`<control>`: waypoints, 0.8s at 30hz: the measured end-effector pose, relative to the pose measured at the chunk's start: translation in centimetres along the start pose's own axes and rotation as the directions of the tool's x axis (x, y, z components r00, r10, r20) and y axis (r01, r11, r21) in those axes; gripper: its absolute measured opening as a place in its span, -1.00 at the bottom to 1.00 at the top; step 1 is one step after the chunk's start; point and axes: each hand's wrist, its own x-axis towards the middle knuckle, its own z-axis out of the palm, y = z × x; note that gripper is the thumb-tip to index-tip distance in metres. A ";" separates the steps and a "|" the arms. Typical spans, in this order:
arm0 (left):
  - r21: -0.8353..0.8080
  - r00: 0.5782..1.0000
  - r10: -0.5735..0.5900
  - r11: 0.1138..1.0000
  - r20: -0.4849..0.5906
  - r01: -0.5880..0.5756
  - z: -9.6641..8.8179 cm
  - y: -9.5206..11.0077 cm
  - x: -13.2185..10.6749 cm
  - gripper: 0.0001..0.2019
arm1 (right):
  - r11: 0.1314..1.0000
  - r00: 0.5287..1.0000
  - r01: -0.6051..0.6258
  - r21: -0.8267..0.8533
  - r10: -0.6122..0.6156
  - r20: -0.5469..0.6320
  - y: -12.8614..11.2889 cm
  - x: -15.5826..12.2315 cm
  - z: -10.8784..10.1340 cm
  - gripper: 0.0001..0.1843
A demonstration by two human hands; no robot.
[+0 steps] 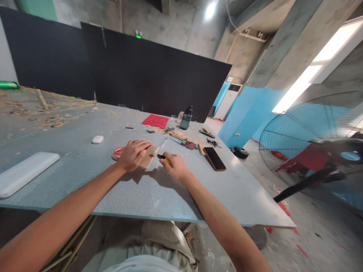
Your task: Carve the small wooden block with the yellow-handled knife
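Observation:
My left hand (132, 155) grips a small block of light wood (148, 158) from its left side, with the fingers laid over the top. In my right hand (176, 166) is a yellow and black utility knife (164, 158), its tip against or very close to the block's right edge. Whether the blade touches the wood is too small to tell. Just left of my left hand lies a round wooden piece with a red design (118, 153), partly covered by the hand.
A phone (214, 158) lies on the grey table (227, 189) at right. Behind the block are wood scraps (177, 134), a red sheet (155, 121) and a dark bottle (186, 119). A white case (97, 139) and long white box (27, 173) sit left. A large fan (312, 151) stands right.

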 end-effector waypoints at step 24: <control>0.077 1.000 0.007 0.997 0.016 -0.008 0.0 0.1 0.0 -0.51 | 0.993 0.993 -0.115 -0.005 0.115 -0.017 0.5 0.3 -0.2 -0.66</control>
